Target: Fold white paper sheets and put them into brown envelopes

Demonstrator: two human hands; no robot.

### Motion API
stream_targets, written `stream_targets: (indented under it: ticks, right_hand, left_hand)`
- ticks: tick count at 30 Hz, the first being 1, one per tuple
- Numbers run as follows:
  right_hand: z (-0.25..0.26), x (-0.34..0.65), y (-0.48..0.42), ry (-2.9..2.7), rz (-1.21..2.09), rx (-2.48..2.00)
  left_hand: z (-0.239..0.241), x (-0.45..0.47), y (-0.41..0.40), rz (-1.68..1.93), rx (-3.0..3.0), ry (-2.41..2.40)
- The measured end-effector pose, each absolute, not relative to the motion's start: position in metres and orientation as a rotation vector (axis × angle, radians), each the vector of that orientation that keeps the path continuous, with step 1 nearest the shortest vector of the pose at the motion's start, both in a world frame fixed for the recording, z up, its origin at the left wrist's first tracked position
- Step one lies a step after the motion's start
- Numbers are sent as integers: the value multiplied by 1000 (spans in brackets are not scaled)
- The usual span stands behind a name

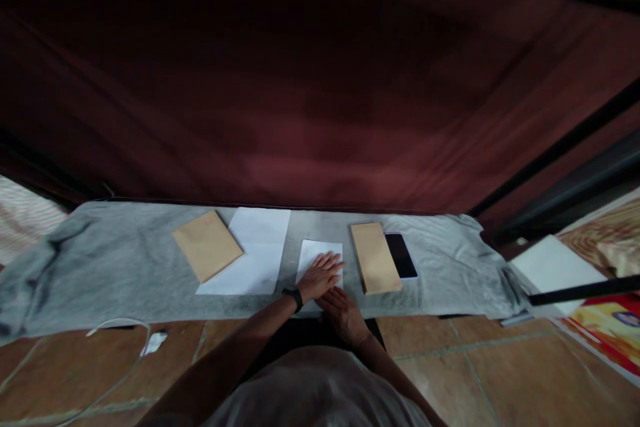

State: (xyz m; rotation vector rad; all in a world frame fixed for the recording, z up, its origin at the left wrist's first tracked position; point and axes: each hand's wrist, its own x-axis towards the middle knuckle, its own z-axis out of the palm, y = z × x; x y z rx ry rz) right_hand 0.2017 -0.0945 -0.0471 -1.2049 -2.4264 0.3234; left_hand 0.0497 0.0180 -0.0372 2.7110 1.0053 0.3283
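Note:
A folded-looking white sheet of paper (320,248) lies in front of me on the grey cloth. My left hand (323,276), with a dark band on its wrist, rests flat on that sheet, fingers stretched out to the right. Just below it, my right hand (344,315) lies with fingers extended at the sheet's near edge, its fingertips close to or under the left palm. Neither hand grips anything. Left of them is a larger white sheet (260,253), partly covered by a brown paper envelope (207,247). To the right lies a narrower brown envelope or stack (376,259).
A smartphone (401,256) lies beside the right-hand envelope. The grey cloth (125,267) covers a long low surface against a dark red panel (300,113). A white cable (143,340) trails over the floor tiles at left. Dark bars and a white board (555,267) stand at right.

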Motion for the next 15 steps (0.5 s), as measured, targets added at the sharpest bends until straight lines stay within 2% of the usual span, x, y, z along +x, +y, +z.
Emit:
stream_targets:
  ticks: [10,15]
  right_hand:
    - [-44,203,-97,-2355,300,-1334]
    - [-44,207,-90,-2322,412,-1373]
  left_hand:
    - [-52,-28,32,443,2506,1408]
    - [-43,-56,-14,381,2428,1124]
